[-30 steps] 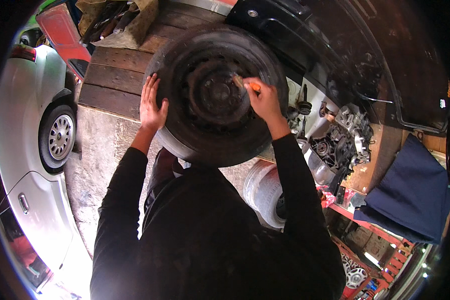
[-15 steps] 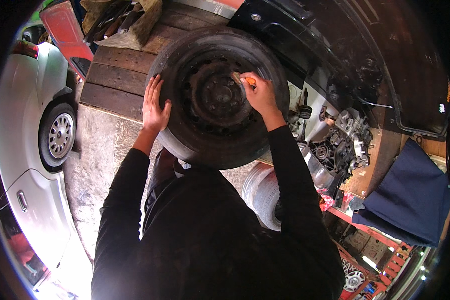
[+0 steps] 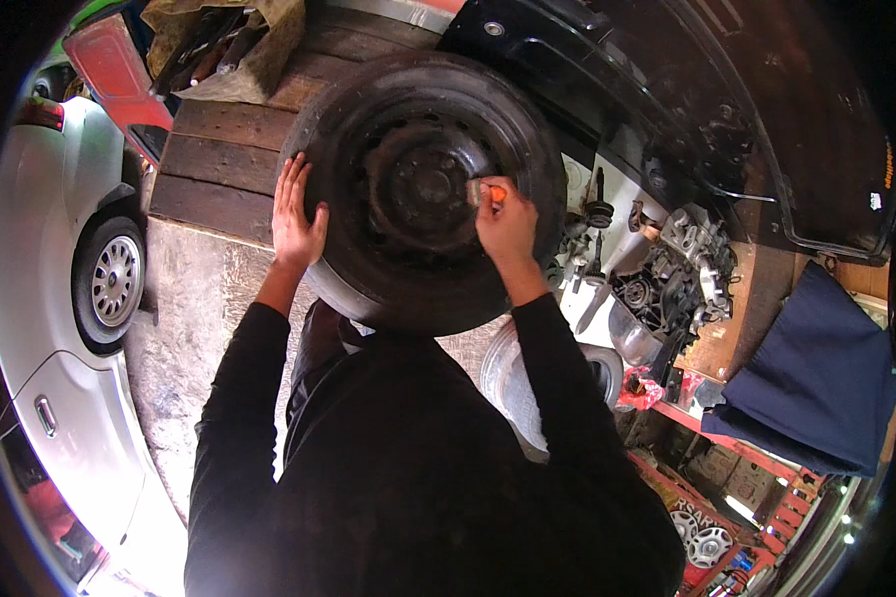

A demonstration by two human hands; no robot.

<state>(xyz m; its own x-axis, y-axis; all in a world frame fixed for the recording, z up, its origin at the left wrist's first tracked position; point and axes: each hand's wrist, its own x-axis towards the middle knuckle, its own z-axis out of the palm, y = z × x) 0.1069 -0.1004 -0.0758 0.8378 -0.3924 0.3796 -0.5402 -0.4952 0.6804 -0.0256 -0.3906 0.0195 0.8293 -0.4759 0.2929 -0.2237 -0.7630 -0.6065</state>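
A car wheel, its black tyre (image 3: pixel 368 279) mounted on a dark steel rim (image 3: pixel 388 204), rests on the wooden bench (image 3: pixel 219 149) in front of me. My left hand (image 3: pixel 297 219) lies against the tyre's left side, fingers stretched out and thumb apart. In my right hand (image 3: pixel 508 227) is a small brush (image 3: pixel 475 191) with an orange handle. Its head touches or hovers just over the right side of the rim; I cannot tell which. Above it, part of the rim shines as if wet.
A silver car (image 3: pixel 60 259) stands at the left. On the bench lies a cloth tool bag (image 3: pixel 239 75). Black car panels (image 3: pixel 607 80) lean at the far right, near engine parts (image 3: pixel 672 274) and a dark blue cloth (image 3: pixel 816 378). Another tyre (image 3: pixel 508 378) is below the bench.
My right hand and the brush have moved down along the right side of the rim. My left hand stays on the tyre. The whole view has shifted slightly.
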